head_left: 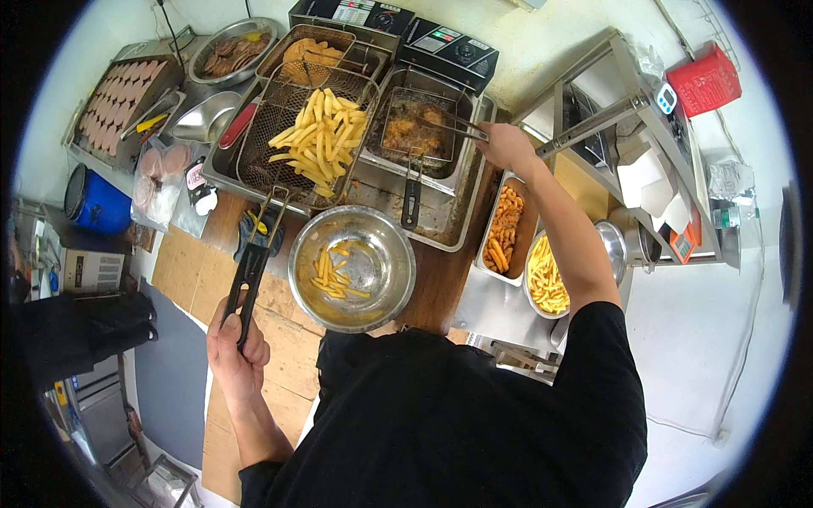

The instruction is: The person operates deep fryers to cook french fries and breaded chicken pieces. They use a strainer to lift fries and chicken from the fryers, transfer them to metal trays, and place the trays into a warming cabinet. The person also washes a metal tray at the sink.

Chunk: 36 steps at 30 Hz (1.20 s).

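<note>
My left hand [240,349] grips the black handle [249,273] of a wire fryer basket [267,152], which holds French fries [324,136] gathered towards its right side. Just below the basket, a steel mixing bowl [381,295] has a few fries [331,273] in it. My right hand [506,147] is closed on metal tongs [460,126], whose tips reach over a second fryer basket [427,98]. Browned food pieces [409,130] lie in that basket in bubbling oil. Its black handle [411,202] points towards me, with no hand on it.
Behind the fries, another basket [270,60] holds fried pieces [311,57]. To the left are a tray of round meat slices [117,105], a bowl of meat [235,54] and a blue container [101,200]. Trays of seasoned food [503,222] and fries [546,279] sit under my right arm, beside a metal rack [591,124].
</note>
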### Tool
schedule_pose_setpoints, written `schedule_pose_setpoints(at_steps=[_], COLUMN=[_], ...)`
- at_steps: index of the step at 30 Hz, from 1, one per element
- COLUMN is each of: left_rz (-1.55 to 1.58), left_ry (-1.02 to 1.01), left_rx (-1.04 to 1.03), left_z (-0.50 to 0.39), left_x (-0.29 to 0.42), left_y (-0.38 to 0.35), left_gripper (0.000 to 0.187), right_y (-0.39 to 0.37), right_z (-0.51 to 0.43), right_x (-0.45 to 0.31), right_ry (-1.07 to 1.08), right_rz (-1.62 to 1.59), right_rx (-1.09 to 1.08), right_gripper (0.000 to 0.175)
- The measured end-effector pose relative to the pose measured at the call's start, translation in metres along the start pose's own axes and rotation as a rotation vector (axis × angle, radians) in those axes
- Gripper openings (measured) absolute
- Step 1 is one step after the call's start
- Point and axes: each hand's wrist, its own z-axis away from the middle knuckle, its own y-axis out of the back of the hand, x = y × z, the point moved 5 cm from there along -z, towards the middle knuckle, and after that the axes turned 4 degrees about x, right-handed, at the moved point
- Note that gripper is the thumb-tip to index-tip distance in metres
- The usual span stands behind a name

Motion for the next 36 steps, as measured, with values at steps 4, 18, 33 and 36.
schedule_pose_setpoints(at_steps=[4, 18, 33, 36], left_rz=[0.014, 0.043, -0.008, -0.005], left_ry=[0.017, 0.061, 0.058, 0.044], left_rx=[0.025, 0.006, 0.012, -0.001], left_z=[-0.001, -0.004, -0.004, -0.003], left_x=[-0.003, -0.008, -0.005, -0.004], left_y=[0.002, -0.003, 0.002, 0.003], left_gripper=[0.039, 0.036, 0.037, 0.037], right_y=[-0.007, -0.032, -0.028, -0.025], right_z=[0.002, -0.027, -0.069, -0.065], right_x=[-0.012, -0.038, -0.077, -0.070], right_ry=[0.063, -0.173, 0.095, 0.039], right_rz=[0.160, 0.065, 0.242, 0.200], right_rx=[-0.042, -0.033, 0.080, 0.137], right_gripper=[0.027, 0.018, 0.011, 0.013])
